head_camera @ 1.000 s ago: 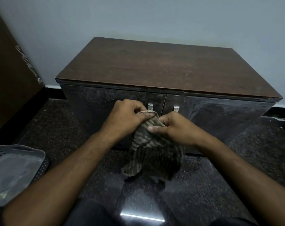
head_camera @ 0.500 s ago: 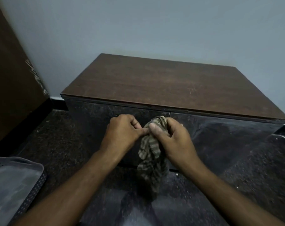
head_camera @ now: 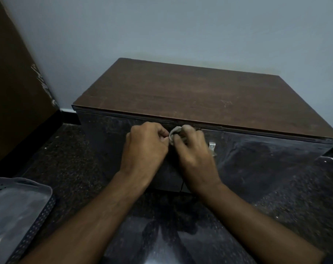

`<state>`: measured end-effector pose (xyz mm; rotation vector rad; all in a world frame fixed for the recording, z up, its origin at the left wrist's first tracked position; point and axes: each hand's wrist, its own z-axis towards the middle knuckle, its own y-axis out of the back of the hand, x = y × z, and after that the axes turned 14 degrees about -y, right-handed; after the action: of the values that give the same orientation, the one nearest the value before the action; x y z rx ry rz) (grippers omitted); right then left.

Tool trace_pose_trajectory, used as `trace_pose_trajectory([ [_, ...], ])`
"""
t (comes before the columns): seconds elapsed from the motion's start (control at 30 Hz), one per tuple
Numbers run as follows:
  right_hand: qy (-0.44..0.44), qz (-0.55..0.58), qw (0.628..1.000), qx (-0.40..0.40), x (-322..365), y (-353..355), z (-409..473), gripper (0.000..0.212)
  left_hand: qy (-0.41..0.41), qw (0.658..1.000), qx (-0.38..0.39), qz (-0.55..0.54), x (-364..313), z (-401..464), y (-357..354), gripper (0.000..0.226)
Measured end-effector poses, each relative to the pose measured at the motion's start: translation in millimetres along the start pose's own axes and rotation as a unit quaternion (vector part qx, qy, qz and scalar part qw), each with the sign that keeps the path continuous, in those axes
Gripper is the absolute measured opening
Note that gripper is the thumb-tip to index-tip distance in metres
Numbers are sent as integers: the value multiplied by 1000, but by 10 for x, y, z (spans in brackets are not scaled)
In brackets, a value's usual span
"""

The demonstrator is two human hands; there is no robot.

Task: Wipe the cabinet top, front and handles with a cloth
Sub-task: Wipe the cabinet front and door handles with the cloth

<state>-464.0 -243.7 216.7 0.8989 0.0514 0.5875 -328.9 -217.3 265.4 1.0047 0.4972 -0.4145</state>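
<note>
With both hands bunched at the door seam, left hand (head_camera: 145, 147) pinches one end of the cloth (head_camera: 174, 132); right hand (head_camera: 194, 151) curls shut on the rest, probably balling it for a grip. Handle (head_camera: 212, 146) just right, cabinet (head_camera: 200, 96) top bare.

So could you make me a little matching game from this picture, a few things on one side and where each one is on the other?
Things:
1. cloth
2. basket
3. handle
4. cabinet top

Places:
A. on the floor at lower left
B. bunched between the left hand and right hand
C. on the cabinet front, just right of the right hand
D. bare brown surface next to the wall

Pairs: 1-B, 2-A, 3-C, 4-D
</note>
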Motion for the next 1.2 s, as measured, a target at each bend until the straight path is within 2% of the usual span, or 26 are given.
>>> trace_pose_trajectory([
  [0.13,17,0,998,64,-41,-60,-102,27,16,1000,16,-14,80,-1,25,15],
  [0.33,-6,35,999,-25,-250,96,18,14,4,999,3,-47,60,-5,18,17],
  [0.47,58,29,998,21,-94,44,94,16,-1,1000,-15,-1,35,6,33,14],
  [0.67,33,20,999,-20,-117,75,142,8,16,999,-17,23,129,-4,99,10],
  [0.8,84,8,996,5,59,8,201,6,11,1000,-7,26,95,-3,92,12],
  [1.07,-10,-11,1000,-12,-278,119,24,9,-11,1000,14,-23,75,-46,52,14],
  [1.2,-6,-15,1000,17,-258,115,-46,12,-17,1000,11,-21,20,-45,5,13],
])
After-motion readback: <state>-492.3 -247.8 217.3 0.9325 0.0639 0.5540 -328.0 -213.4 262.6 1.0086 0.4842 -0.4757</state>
